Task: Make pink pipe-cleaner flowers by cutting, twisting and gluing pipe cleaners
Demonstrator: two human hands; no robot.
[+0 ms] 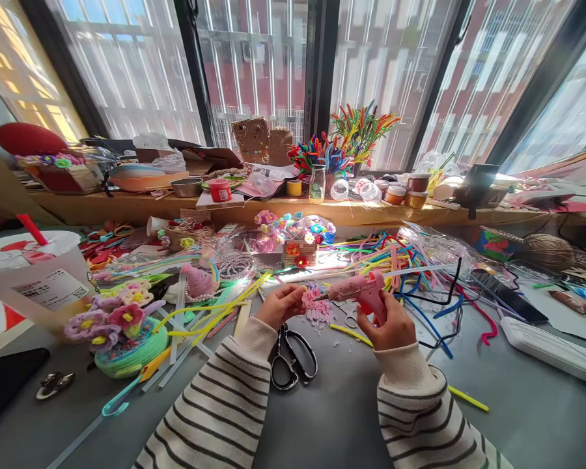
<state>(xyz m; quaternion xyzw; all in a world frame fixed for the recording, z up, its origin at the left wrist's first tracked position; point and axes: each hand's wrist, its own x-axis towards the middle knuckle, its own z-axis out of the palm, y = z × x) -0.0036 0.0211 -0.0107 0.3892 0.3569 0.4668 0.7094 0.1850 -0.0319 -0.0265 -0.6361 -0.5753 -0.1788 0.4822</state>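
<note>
My left hand (283,307) is closed in a pinch at the edge of a pink fluffy flower (318,307). A small yellow bit shows at its fingertips. In my right hand (394,326) is a pink hot glue gun (359,288), gripped by its handle. The nozzle points left and lies close against the flower; whether it touches cannot be made out. A clear glue stick (427,268) sticks out from the back of the gun. Black-handled scissors (293,365) rest on the grey table below my left hand, their blades partly hidden by it.
Bundles of coloured pipe cleaners (385,251) lie behind my hands. To the left stand a flower-topped green pot (131,348) and a drink cup (53,286). A phone (510,296) and a white case (551,348) lie right. Jars line the windowsill (254,210).
</note>
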